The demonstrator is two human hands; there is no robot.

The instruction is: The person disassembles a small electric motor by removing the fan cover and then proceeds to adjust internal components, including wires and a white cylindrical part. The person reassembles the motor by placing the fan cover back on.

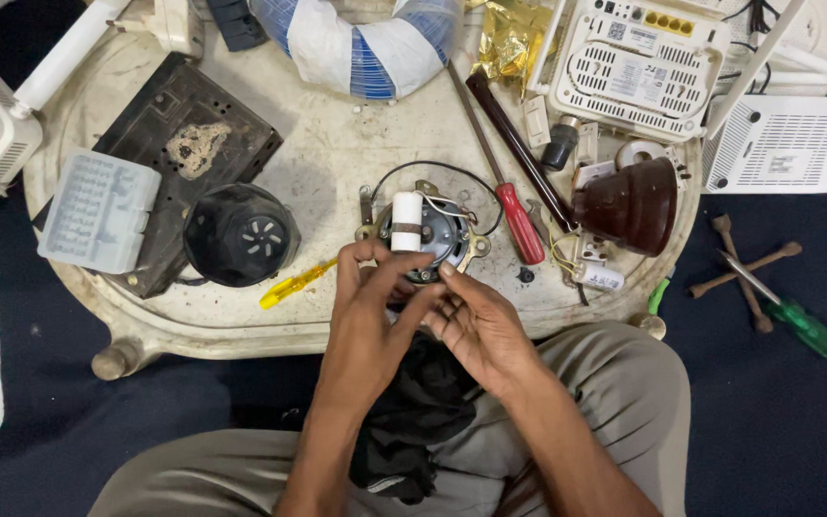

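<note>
Here, both hands meet at the near edge of the round tabletop (337,153), over a small motor (430,235) with a white cylinder (406,221) on top. The left hand (372,297) curls its fingers at the motor's near rim; the right hand (476,321) lies half-open, fingertips touching the left's, and what they pinch is hidden. A red screwdriver (519,222) lies just right of the motor, a black cap (241,235) to its left, a yellow screwdriver (297,283) beside that.
</note>
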